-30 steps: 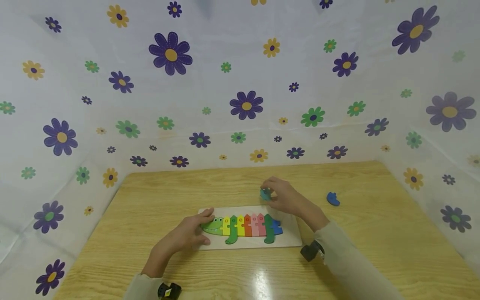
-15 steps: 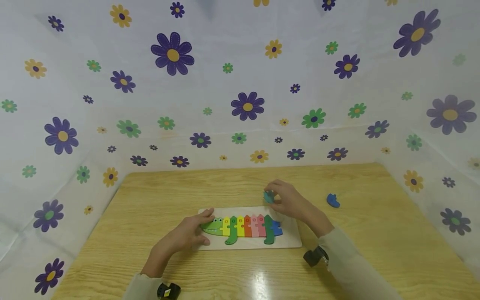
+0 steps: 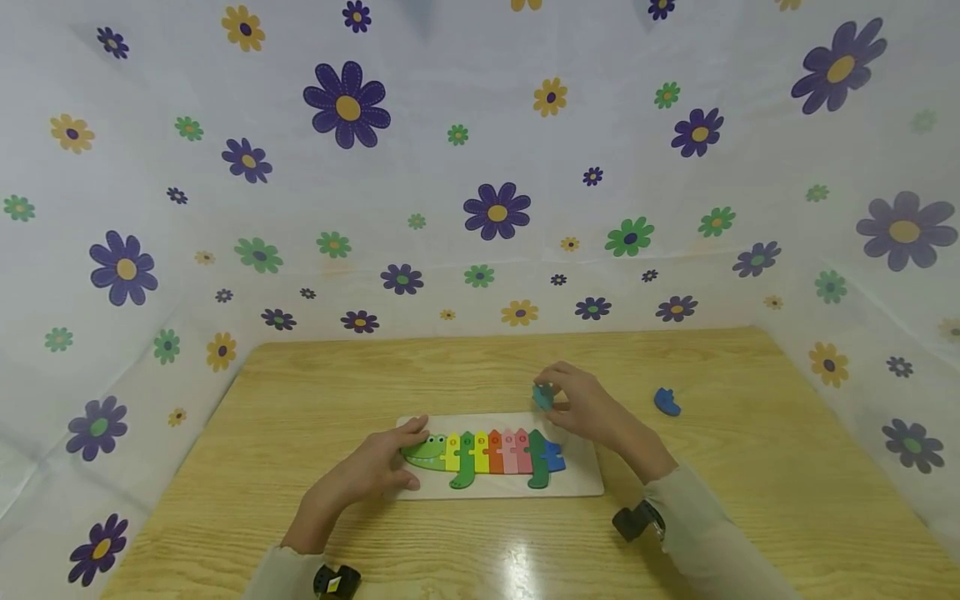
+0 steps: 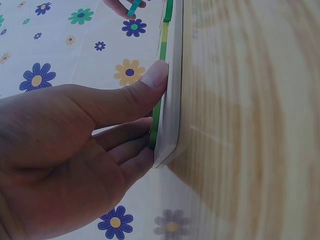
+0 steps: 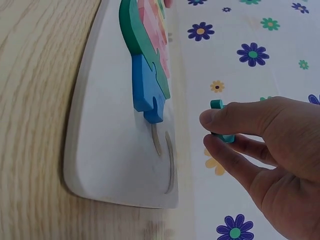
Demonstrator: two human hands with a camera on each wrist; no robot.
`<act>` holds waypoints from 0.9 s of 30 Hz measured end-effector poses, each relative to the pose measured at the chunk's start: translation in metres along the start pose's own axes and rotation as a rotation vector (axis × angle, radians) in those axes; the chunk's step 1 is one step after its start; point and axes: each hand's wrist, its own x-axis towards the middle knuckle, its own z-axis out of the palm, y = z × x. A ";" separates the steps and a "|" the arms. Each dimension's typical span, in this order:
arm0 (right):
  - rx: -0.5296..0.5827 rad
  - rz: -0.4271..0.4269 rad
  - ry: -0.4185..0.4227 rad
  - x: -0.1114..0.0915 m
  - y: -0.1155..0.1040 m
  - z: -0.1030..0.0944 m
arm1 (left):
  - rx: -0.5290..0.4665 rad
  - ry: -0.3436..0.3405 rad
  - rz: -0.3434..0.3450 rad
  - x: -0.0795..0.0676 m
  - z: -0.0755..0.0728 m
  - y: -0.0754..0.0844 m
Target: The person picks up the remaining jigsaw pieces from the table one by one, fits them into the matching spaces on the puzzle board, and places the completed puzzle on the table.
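Observation:
A wooden crocodile puzzle board (image 3: 581, 479) lies on the table, several coloured pieces set in it. Its green head piece (image 3: 425, 451) is at the left end and a blue piece (image 3: 553, 457) ends the row on the right. My left hand (image 3: 371, 468) rests at the board's left end, fingers on the head piece and thumb on the near side. My right hand (image 3: 588, 407) pinches a small teal puzzle piece (image 5: 227, 137) between thumb and fingers, raised beyond the board's far right part. In the right wrist view, curved grooves (image 5: 170, 165) show on the bare board end.
A loose dark blue curved piece (image 3: 667, 402) lies on the wooden table (image 3: 337, 375), right of my right hand. White cloth with flower prints (image 3: 420, 183) stands around the back and sides of the table.
My right hand has shifted slightly right and toward me with the teal puzzle piece in its fingers. The left hand and the board have stayed in place.

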 end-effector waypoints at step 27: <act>0.025 0.050 0.018 -0.020 -0.003 0.003 | -0.012 0.001 -0.022 -0.001 -0.001 0.002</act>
